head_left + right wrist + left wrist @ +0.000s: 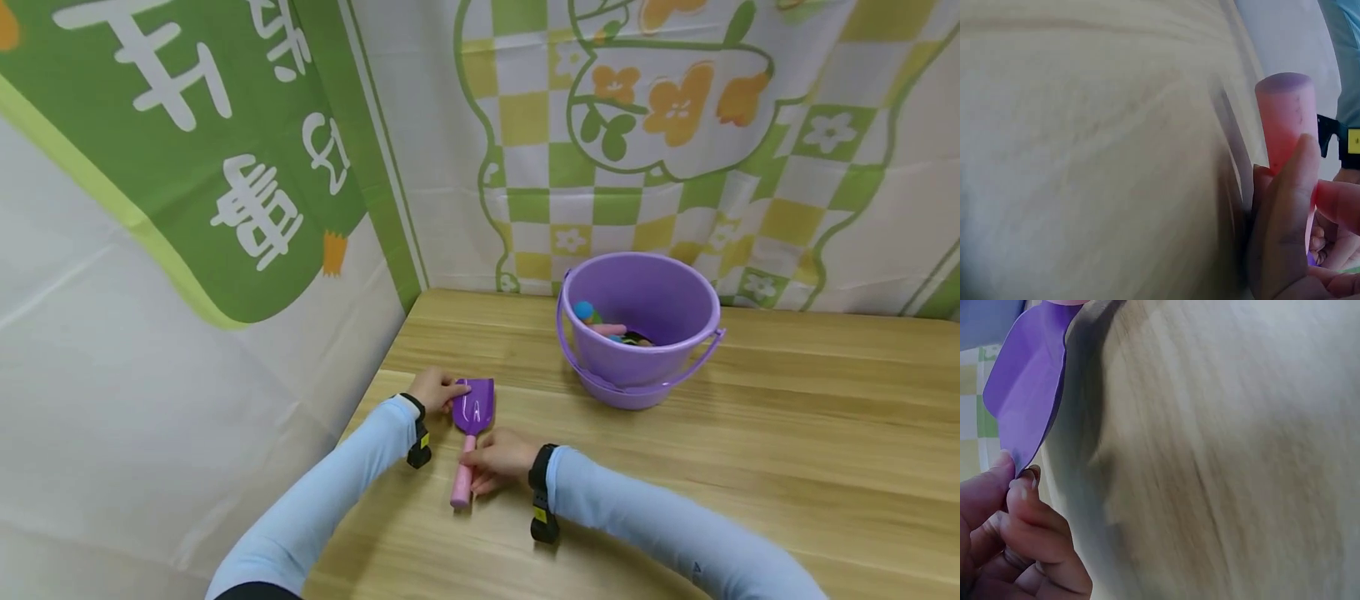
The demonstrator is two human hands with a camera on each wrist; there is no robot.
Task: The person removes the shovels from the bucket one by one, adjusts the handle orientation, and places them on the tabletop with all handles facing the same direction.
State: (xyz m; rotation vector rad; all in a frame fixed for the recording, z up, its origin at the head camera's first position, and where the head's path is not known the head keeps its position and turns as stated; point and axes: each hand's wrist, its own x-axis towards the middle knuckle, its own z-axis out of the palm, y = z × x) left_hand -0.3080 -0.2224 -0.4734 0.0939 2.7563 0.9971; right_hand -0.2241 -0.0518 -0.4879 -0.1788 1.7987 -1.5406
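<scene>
A toy shovel with a purple blade (pixel 476 405) and a pink handle (pixel 461 485) is held between both hands, its blade pointing away toward the back wall. My left hand (pixel 435 390) pinches the blade's edge between thumb and fingers; the left wrist view shows the fingertips on the rim of the purple blade (pixel 1032 394). The right hand (pixel 506 458) grips the pink handle, and in the right wrist view the handle's end (pixel 1285 94) sticks out past the curled fingers. A shadow lies on the wood below the blade in the left wrist view.
A purple bucket (pixel 637 371) with its handle hanging down stands at the back of the wooden table (pixel 810 433), right of the shovel. Several small coloured things lie inside, among them a blue ball (pixel 582 311). Printed cloth (pixel 525 250) hangs behind and along the left.
</scene>
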